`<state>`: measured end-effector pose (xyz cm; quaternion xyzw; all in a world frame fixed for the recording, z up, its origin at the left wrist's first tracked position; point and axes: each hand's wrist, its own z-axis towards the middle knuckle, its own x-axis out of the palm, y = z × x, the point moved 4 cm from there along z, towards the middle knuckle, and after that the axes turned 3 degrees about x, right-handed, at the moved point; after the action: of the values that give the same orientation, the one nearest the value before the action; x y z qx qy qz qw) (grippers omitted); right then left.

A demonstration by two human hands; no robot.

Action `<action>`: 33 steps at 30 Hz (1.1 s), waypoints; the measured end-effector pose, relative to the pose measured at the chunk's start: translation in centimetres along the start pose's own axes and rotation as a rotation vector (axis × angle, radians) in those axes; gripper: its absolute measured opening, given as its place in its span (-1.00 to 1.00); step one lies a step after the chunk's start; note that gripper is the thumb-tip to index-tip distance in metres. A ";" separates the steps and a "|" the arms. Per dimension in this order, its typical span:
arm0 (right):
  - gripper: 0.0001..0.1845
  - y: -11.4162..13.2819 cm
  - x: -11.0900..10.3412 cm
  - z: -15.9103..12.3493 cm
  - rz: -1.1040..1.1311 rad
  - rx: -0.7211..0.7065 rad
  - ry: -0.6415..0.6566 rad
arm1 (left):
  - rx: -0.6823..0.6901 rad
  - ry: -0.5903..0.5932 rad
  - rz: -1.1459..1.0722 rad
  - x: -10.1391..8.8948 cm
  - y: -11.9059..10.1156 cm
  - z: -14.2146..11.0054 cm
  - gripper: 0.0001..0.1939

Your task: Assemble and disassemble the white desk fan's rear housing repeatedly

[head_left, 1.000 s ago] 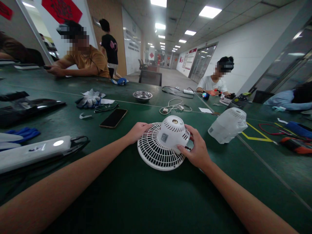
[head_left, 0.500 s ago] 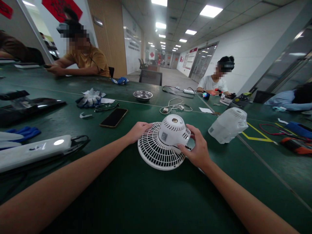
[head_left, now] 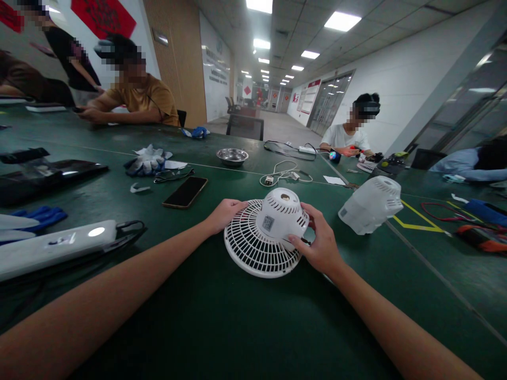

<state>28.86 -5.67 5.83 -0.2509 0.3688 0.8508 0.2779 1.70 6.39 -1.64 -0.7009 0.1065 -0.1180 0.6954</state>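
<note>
A small white fan [head_left: 266, 232] lies face down on the green table [head_left: 222, 316], grille on the surface and round motor housing pointing up. My left hand [head_left: 224, 214] grips the grille's left rim with curled fingers. My right hand [head_left: 320, 243] wraps around the right side of the motor housing, thumb at its lower edge. A second white fan housing [head_left: 370, 203] lies on its side just to the right, untouched.
A black phone [head_left: 185, 191], gloves [head_left: 147, 160], a metal bowl [head_left: 232, 155] and a white cable [head_left: 282, 173] lie beyond the fan. A white power bank [head_left: 51, 247] and blue gloves [head_left: 37, 215] sit at left. Other people sit at the far and right sides.
Both hands stay on the fan, which has turned very slightly. In the background a person in black has walked from behind the seated person to the far left.
</note>
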 end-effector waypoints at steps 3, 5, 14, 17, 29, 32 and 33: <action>-0.20 -0.2 0.1 -0.1 0.031 0.034 0.022 | 0.033 -0.003 0.064 -0.1 0.0 0.1 -0.56; -0.18 -0.4 0.2 0.0 0.057 0.072 0.047 | 0.117 -0.047 0.208 -0.2 -0.9 -0.2 -0.49; -0.15 -0.8 0.2 0.3 0.211 0.199 0.145 | 0.521 0.246 0.875 5.1 -8.5 -4.6 -0.24; -0.15 -0.5 -0.2 0.3 0.214 0.154 0.196 | 0.505 0.232 0.925 5.8 -9.5 -5.0 -0.25; -0.09 -0.4 -0.3 0.3 0.163 0.096 0.267 | 0.413 0.319 0.703 5.7 -9.7 -5.3 -0.25; -0.11 -0.4 -0.4 0.3 0.178 0.100 0.268 | 0.381 0.344 0.642 5.8 -9.6 -5.4 -0.20; -0.12 -0.3 -0.4 0.4 0.180 0.098 0.269 | 0.368 0.360 0.616 5.9 -9.6 -5.4 -0.18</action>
<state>29.29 -5.30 6.13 -0.3145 0.4647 0.8119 0.1608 5.44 -0.46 8.09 -0.4681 0.4089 -0.0422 0.7823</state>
